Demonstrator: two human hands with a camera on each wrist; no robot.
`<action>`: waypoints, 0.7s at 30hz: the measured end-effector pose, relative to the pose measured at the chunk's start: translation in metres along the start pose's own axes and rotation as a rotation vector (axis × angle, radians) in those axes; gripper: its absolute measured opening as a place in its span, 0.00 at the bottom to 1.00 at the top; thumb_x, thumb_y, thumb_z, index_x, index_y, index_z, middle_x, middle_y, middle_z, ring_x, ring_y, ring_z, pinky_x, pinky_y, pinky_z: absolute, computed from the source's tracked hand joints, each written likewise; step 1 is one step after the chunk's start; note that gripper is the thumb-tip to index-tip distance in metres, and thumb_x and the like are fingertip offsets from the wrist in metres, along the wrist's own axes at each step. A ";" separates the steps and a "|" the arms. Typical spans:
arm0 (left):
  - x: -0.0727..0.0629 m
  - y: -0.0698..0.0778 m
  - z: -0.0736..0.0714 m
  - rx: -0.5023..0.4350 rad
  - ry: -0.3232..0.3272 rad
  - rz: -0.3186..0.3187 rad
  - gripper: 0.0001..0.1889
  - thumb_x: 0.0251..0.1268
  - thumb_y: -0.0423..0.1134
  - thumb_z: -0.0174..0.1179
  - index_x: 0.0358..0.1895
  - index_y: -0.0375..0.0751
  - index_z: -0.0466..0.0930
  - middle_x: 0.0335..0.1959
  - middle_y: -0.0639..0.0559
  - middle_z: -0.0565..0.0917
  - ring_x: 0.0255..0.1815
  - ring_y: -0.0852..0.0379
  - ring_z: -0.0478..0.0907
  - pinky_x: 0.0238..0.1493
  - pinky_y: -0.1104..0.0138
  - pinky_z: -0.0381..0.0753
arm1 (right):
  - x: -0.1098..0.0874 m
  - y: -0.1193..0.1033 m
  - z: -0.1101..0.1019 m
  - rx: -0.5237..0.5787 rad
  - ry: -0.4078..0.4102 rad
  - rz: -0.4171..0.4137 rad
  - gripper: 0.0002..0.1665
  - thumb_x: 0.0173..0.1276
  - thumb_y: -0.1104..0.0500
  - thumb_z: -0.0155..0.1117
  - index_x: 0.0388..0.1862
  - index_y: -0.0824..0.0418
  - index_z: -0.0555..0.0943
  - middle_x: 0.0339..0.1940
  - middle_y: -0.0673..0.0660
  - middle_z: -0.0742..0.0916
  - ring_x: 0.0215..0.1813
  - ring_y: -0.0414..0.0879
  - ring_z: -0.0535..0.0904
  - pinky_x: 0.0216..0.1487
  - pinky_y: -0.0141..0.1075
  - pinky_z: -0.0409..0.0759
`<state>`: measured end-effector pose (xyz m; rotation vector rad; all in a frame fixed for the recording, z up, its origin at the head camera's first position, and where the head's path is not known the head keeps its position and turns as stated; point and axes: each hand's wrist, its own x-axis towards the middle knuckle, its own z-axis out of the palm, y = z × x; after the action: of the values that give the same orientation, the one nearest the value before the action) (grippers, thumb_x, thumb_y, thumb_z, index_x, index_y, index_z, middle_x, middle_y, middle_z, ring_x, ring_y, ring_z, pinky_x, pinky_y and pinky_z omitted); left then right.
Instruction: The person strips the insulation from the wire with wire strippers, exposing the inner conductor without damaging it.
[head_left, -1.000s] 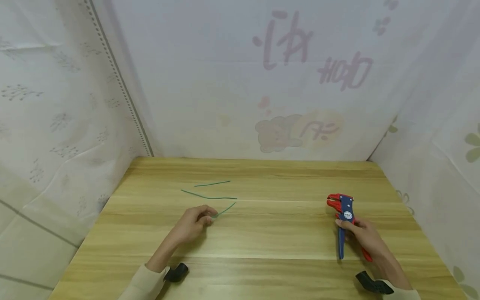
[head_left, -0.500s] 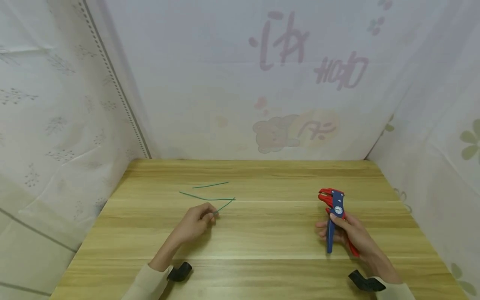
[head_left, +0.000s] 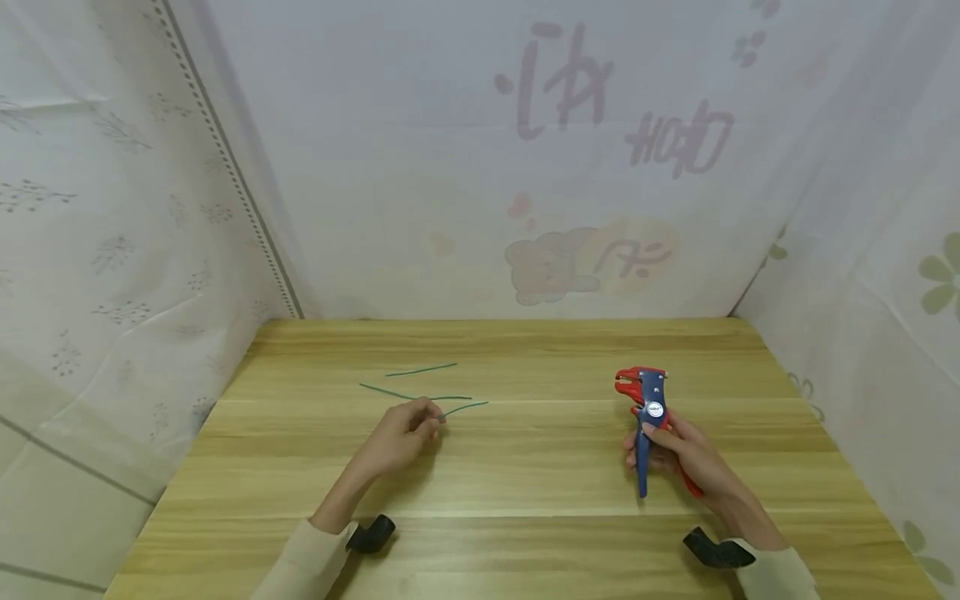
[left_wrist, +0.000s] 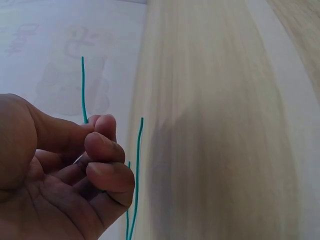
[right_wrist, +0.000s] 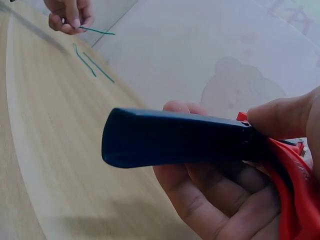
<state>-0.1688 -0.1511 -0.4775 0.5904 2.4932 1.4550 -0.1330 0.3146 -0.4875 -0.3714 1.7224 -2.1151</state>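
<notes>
Between thumb and fingertips my left hand (head_left: 401, 437) pinches a short green wire (left_wrist: 83, 90), whose free end points right, above the table. Two more green wires lie on the table just beyond that hand: a longer bent one (head_left: 386, 391) and a shorter straight one (head_left: 422, 369). On the right, my right hand (head_left: 686, 454) holds a red and blue wire stripper (head_left: 651, 400), with its red head pointing away from me. Its blue handle (right_wrist: 175, 137) fills the middle of the right wrist view, the thumb lying near the pivot and the fingers behind the handles.
The wooden table (head_left: 525, 475) reaches back to a white patterned cloth wall (head_left: 420, 208). Similar cloth hangs at the left (head_left: 112, 250) and right (head_left: 877, 275). A black wrist mount sits on each sleeve.
The right hand has moved left with the wire stripper, closer to the left hand. The left hand has shifted slightly right and up, and its wire now points more to the right.
</notes>
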 end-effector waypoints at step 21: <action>0.017 0.018 0.007 -0.043 0.023 0.002 0.09 0.80 0.29 0.50 0.52 0.29 0.78 0.31 0.39 0.82 0.22 0.59 0.70 0.23 0.71 0.67 | 0.021 -0.007 0.012 0.149 -0.061 0.038 0.28 0.89 0.57 0.41 0.83 0.56 0.54 0.56 0.68 0.85 0.55 0.59 0.86 0.61 0.58 0.80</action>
<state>-0.1770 -0.1304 -0.4654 0.5712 2.4729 1.5202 -0.1475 0.2958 -0.4788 -0.3533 1.5153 -2.1650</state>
